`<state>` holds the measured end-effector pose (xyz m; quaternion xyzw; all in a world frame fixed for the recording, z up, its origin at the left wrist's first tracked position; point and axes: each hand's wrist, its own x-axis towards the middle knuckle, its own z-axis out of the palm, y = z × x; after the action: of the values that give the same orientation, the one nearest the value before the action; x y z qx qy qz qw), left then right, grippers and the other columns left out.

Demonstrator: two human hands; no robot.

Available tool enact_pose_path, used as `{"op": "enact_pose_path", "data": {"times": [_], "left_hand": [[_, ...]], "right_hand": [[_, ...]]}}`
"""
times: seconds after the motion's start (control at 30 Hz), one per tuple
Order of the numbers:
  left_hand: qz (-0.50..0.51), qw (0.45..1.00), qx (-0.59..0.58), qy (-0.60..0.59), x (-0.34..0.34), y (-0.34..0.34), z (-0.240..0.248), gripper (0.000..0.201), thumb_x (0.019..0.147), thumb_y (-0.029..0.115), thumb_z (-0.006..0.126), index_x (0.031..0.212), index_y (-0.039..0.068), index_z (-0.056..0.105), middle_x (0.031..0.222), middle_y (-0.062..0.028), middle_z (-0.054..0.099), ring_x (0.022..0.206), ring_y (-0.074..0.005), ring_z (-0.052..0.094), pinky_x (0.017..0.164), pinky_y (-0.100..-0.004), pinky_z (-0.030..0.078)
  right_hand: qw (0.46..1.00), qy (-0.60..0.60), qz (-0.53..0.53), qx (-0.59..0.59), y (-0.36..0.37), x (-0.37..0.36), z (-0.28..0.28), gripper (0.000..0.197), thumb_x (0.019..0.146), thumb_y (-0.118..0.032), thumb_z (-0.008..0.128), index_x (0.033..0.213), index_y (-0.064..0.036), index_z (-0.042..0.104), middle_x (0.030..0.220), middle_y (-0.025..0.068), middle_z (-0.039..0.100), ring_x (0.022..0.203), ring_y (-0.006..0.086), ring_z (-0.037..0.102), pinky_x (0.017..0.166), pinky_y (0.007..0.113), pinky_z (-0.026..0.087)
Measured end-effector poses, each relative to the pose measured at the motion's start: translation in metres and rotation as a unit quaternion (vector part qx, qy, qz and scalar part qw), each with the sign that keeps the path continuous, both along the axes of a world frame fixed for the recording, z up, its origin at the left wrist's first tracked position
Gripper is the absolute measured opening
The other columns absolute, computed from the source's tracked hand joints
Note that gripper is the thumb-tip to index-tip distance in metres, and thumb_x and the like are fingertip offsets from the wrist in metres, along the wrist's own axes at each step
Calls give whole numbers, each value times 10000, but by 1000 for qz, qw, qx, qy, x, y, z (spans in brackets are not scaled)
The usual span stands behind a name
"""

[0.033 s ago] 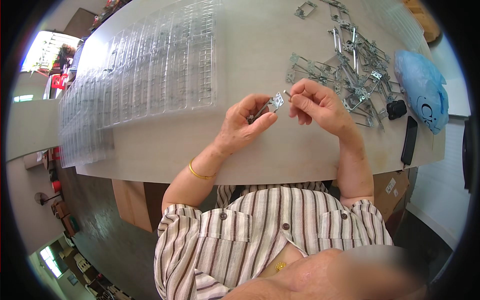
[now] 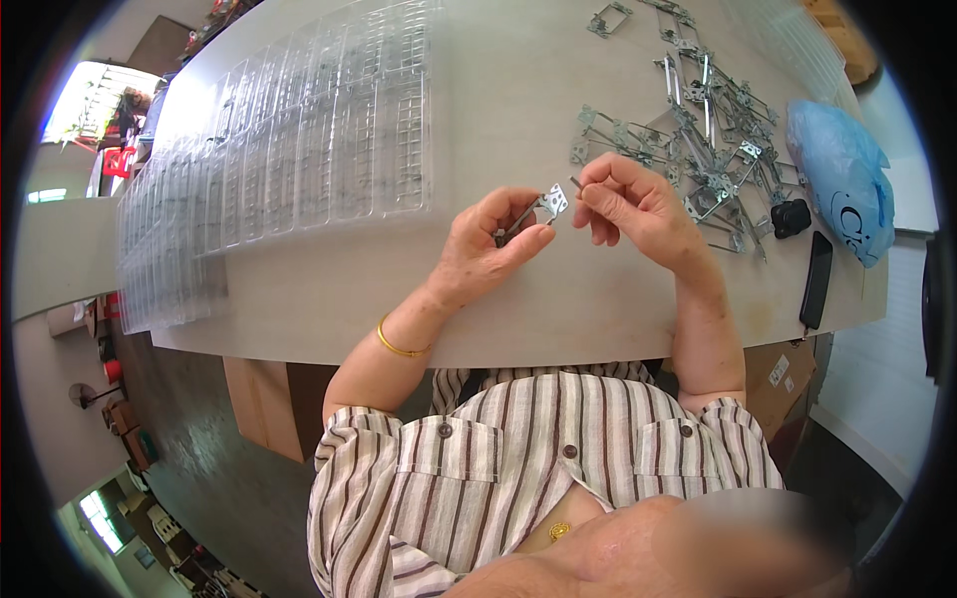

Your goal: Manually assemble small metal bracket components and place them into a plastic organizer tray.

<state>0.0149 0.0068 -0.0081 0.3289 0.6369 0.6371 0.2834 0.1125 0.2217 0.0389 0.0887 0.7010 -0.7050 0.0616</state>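
Note:
My left hand [image 2: 486, 244] is closed round a small metal bracket [image 2: 555, 203], whose flat plate with holes sticks out past the fingertips. The rest of the bracket is partly hidden by the fingers. Just to the right, my right hand [image 2: 633, 211] pinches a short thin metal pin [image 2: 574, 183] between thumb and forefinger. A small gap separates the pin from the bracket. Beyond my right hand lies a loose pile of similar metal brackets [image 2: 706, 164], several of them tangled together. One bracket [image 2: 609, 18] lies apart at the far side.
Stacked clear plastic trays [image 2: 299, 140] cover the left of the white table [image 2: 498, 324]. At the right are a blue plastic bag [image 2: 839, 174], a small black object [image 2: 791, 218] and a long black object [image 2: 816, 281]. A cardboard box [image 2: 261, 404] stands below the table's front edge.
My right hand has shifted very slightly with the pin, which now points a little differently. The left hand and bracket look almost unmoved.

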Motion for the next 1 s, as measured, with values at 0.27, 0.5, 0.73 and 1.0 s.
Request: {"op": "enact_pose_path", "data": {"times": [0.27, 0.5, 0.73, 1.0], "left_hand": [[-6, 984, -28, 175, 5, 2, 5, 344, 882, 102, 761, 1189, 18, 632, 809, 11, 588, 657, -39, 486, 558, -215, 398], [-4, 989, -13, 149, 4, 2, 7, 475, 947, 152, 690, 1361, 1, 513, 1069, -77, 655, 848, -120, 600, 744, -279, 507], [22, 992, 78, 101, 0, 6, 0, 412, 1031, 133, 513, 1405, -14, 424, 1279, -121, 573, 1153, -183, 560, 991, -331, 454], [79, 993, 71, 42, 6, 9, -14, 180, 1042, 39, 460, 1211, 1, 507, 1165, -100, 628, 1055, -139, 613, 927, -297, 500]], "right_hand": [[999, 39, 9, 2, -14, 1, -9, 126, 1030, -192, 592, 1044, -72, 629, 770, -30, 621, 689, 54, 601, 587, 218, 469], [996, 70, -45, 24, -7, 0, -5, 118, 1034, -167, 577, 1020, -52, 599, 819, -19, 603, 698, 60, 584, 603, 223, 477], [990, 106, -85, 29, 9, -7, -5, 113, 1034, -159, 565, 1015, -50, 583, 824, -4, 614, 697, 64, 585, 598, 223, 477], [988, 129, -68, 49, 8, -4, -13, 112, 1028, -150, 560, 998, -43, 574, 813, 11, 632, 687, 71, 591, 598, 225, 478]]}}
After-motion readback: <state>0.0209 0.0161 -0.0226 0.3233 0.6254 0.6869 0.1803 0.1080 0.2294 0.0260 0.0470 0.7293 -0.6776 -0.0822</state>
